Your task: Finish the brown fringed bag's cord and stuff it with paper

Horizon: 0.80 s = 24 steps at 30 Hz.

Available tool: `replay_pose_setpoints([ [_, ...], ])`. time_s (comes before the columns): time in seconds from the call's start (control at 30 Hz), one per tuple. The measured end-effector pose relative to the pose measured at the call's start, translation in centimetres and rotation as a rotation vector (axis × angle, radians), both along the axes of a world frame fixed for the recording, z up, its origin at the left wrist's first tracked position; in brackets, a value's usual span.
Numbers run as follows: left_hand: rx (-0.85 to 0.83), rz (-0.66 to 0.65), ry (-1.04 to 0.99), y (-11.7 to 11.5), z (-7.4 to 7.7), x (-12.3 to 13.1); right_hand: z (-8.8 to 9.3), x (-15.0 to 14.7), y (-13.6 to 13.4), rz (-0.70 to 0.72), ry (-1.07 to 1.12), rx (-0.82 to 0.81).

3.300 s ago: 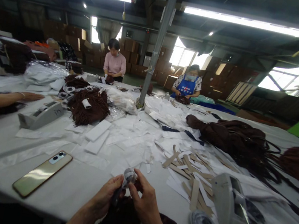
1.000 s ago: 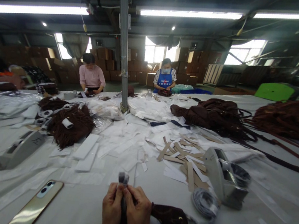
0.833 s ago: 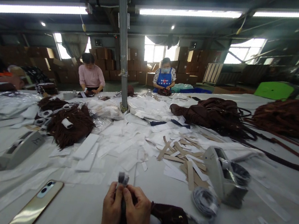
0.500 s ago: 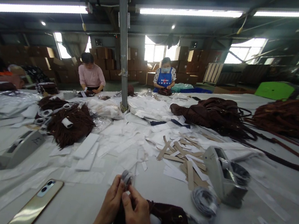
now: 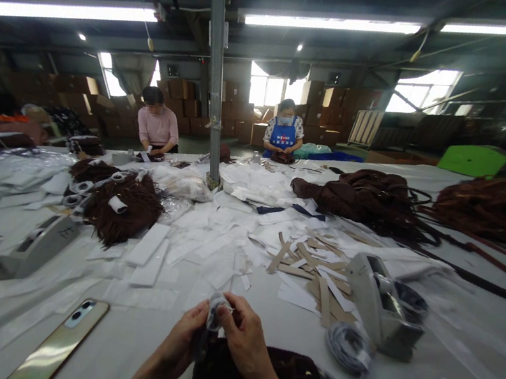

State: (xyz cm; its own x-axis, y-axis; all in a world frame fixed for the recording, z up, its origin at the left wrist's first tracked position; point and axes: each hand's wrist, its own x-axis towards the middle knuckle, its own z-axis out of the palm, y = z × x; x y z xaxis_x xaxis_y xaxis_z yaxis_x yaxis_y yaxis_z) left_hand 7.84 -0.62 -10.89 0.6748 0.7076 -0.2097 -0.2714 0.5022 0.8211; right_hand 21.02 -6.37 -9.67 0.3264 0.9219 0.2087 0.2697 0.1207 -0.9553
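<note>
My left hand (image 5: 184, 334) pinches a grey wrapped loop (image 5: 216, 307) from its left side. On the other side, the fingers of my right hand (image 5: 244, 333) are closed on the same loop. A grey, film-like length hangs down from it between the hands; its exact kind is hard to make out. Under my wrists lies a dark brown bag-like piece (image 5: 284, 376), partly covered by my right forearm. To the right of it rests a coil of grey wrapped strap or cord (image 5: 347, 348) on the white table (image 5: 274, 322).
A grey tape dispenser (image 5: 383, 308) stands at the right, another dispenser (image 5: 32, 246) at the left. A phone (image 5: 60, 341) lies front left. Tan and white strips (image 5: 312, 270), brown fringed pieces (image 5: 125, 213) and a metal post (image 5: 215, 80) are farther back. Two people work across the table.
My right hand has risen and turned over the top of the grey loop. The loop has turned, and a grey length now hangs below it. The view has shifted slightly left.
</note>
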Motion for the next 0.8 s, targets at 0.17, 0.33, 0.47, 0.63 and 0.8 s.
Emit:
replay_pose_setpoints([
  [0.17,0.038,0.021,0.057,0.7,-1.1,0.0,-0.6,0.1,-0.3,0.095,0.081,-0.016],
  [0.33,-0.067,0.026,-0.047,0.6,-0.9,0.7,-0.7,0.5,-0.3,0.047,-0.15,0.018],
  [0.47,-0.014,0.029,-0.065,0.5,0.2,1.3,0.0,1.2,0.2,0.125,-0.538,0.124],
  [0.63,0.079,0.017,-0.01,0.8,0.0,1.1,1.4,2.5,0.9,0.263,-0.936,0.078],
  [0.8,0.22,-0.073,0.123,1.0,0.1,0.5,3.1,3.2,0.8,0.377,-1.306,0.043],
])
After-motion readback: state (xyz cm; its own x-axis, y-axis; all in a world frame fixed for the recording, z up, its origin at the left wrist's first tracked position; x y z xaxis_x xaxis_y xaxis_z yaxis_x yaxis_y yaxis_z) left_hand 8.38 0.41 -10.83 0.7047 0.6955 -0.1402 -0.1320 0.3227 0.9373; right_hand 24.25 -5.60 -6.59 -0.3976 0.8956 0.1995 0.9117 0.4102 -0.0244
